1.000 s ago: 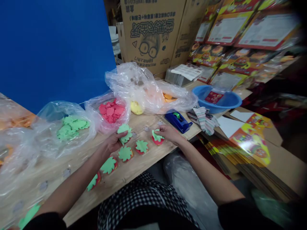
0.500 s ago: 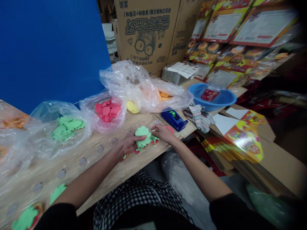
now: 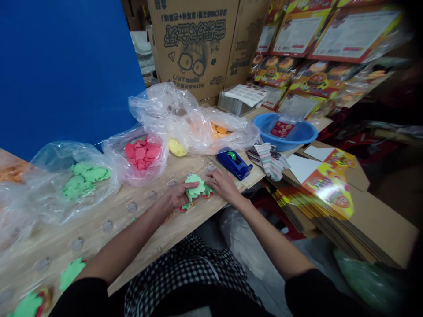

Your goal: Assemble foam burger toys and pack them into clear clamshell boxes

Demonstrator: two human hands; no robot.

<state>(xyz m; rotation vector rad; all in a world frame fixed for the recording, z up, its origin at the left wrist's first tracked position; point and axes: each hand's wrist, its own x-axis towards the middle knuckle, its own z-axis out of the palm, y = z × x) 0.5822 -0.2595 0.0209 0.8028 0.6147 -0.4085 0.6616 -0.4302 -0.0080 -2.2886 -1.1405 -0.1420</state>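
My left hand [image 3: 180, 196] grips a small stack of green leaf-shaped foam pieces with red layers beneath [image 3: 194, 186], held low over the plywood table [image 3: 99, 224]. My right hand [image 3: 224, 184] sits at the stack's right side, its fingertips curled against the edge. A few green pieces [image 3: 71, 273] lie at the lower left, far from both hands. Close behind the stack, a blue tape dispenser [image 3: 232, 164] stands beyond my right hand. The stack's underside is hidden by my fingers.
Clear plastic bags hold green foam pieces [image 3: 86, 178], red foam pieces [image 3: 142, 154] and orange pieces [image 3: 220, 130]. A yellow ball [image 3: 177, 147] lies among them. A blue basin [image 3: 284, 132], a striped cloth [image 3: 269, 160], printed cards [image 3: 327, 187] and cardboard boxes [image 3: 194, 44] surround the table.
The row of foam pieces on the table has been gathered into one stack between my hands. My hands have closed in around it, and the view has drifted slightly.
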